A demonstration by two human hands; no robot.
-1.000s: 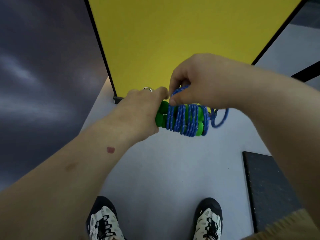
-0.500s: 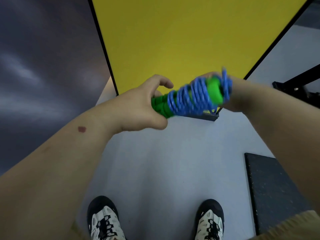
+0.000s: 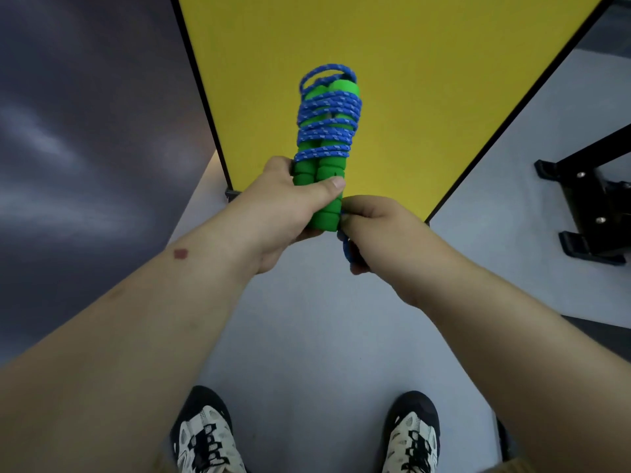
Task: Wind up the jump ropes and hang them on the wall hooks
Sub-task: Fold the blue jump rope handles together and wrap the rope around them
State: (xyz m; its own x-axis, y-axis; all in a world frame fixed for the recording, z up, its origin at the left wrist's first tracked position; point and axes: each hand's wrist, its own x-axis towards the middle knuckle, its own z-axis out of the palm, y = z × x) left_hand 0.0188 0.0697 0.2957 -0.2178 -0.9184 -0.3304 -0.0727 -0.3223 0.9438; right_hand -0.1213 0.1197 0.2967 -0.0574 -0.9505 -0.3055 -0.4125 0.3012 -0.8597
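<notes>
Left fingers: the left hand (image 3: 285, 206) is curled round the lower part of the two green handles (image 3: 324, 196), thumb laid across their front, holding them side by side and upright.
Right fingers: the right hand (image 3: 372, 230) is closed just beside the handles' bottom end, pinching a short length of blue cord (image 3: 346, 249) that shows below its knuckles; the fingertips themselves are hidden.
Jump rope: the blue rope (image 3: 327, 122), flecked with white, is wound in many turns round the upper half of the paired handles, held out at chest height in front of the person.
Top of bundle: a small loop (image 3: 319, 75) of the rope stands free above the handle tops.
Backdrop: a yellow panel (image 3: 409, 80) with a dark frame stands behind the bundle; a black metal stand (image 3: 587, 199) sits on the pale floor (image 3: 307, 319) to the right; two sneakers (image 3: 203, 442) show at the bottom edge.
Done, as I judge it: the winding of this rope looks nearly complete, with only the tail in the right hand left to tuck or secure.
Left to do: hanging it up. No wall hook is in view, and I cannot tell whether other ropes wait.
</notes>
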